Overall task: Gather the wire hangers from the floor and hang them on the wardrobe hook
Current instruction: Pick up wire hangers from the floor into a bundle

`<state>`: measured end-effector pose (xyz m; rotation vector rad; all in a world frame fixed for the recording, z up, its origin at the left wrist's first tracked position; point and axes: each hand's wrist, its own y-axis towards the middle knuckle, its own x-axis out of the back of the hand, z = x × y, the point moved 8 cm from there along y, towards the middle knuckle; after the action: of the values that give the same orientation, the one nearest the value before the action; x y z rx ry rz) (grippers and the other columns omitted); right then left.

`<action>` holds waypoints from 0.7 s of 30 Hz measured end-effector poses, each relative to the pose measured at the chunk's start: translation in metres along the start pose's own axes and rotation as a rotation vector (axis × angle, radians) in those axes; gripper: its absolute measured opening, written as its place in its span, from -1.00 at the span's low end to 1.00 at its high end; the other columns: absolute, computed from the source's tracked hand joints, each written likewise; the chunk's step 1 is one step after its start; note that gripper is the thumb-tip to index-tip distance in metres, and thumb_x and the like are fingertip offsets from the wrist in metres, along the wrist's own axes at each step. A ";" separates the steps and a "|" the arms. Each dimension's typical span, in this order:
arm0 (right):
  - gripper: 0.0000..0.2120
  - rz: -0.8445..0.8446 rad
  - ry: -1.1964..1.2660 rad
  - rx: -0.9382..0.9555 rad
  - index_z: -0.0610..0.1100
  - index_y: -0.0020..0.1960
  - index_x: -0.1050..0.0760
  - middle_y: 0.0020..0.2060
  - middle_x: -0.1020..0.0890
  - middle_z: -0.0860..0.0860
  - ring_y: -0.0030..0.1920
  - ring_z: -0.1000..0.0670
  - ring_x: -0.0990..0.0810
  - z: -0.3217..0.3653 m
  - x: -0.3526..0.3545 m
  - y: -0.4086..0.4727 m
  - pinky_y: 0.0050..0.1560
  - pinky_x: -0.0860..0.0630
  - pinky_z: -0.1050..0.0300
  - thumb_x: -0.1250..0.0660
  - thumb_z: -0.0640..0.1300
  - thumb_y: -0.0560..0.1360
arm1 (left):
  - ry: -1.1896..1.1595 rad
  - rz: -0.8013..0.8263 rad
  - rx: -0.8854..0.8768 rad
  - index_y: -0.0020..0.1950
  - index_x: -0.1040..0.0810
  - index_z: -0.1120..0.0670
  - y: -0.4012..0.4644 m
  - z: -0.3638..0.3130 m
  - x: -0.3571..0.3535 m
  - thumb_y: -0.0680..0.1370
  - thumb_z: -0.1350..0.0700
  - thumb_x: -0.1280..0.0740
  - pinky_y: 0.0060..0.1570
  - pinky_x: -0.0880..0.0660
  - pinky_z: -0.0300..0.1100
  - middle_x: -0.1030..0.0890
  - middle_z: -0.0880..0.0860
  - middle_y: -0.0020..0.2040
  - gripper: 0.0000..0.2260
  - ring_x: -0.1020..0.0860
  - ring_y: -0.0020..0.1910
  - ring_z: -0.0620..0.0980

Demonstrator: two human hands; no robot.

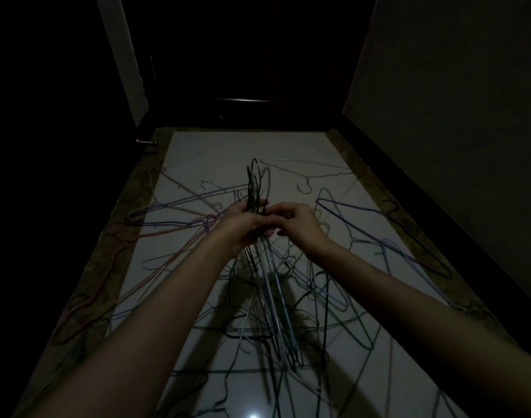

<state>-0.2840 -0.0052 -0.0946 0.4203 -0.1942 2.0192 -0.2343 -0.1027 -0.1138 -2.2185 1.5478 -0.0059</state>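
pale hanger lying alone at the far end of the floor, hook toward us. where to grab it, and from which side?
Judging by its pose, take the pale hanger at the neck just above its hook, coming from the near side. It lies flat on the white floor, apart from the tangle, hook end nearest, so nothing overlaps there. Both hands are busy with the held bundle.

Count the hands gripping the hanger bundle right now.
2: the left hand grips the bunch of hangers at its necks; the right hand pinches the same necks beside it.

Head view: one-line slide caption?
Both hands grip a bunch of wire hangers above more hangers scattered on the floor.
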 end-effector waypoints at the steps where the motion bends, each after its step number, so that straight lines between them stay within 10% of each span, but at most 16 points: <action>1: -0.83 0.009 -0.029 0.007 -0.23 0.06 -0.59 -0.11 -0.59 -0.13 -0.11 -0.03 -0.55 -0.002 0.000 -0.001 -0.27 -0.46 0.31 -0.26 -0.29 0.53 | -0.001 -0.018 0.002 0.15 -0.47 0.18 0.000 0.001 0.003 0.48 0.45 -0.27 -0.32 -0.56 -0.24 -0.58 0.15 -0.10 -0.69 -0.57 -0.22 0.03; 21: -0.77 0.197 -0.457 -0.444 -0.24 0.02 -0.55 -0.11 -0.61 -0.09 -0.09 0.00 -0.58 -0.201 -0.016 -0.070 -0.13 -0.50 0.20 -0.46 -0.20 0.40 | 0.191 -0.051 -0.055 -0.15 -0.45 0.19 0.014 0.025 0.051 0.53 0.45 -0.21 -0.41 -0.52 -0.28 -0.50 0.18 -0.25 -0.81 -0.52 -0.31 0.04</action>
<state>-0.2579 0.0768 -0.2902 0.5868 -0.9780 1.9664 -0.2214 -0.1441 -0.1535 -2.3585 1.6060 -0.1985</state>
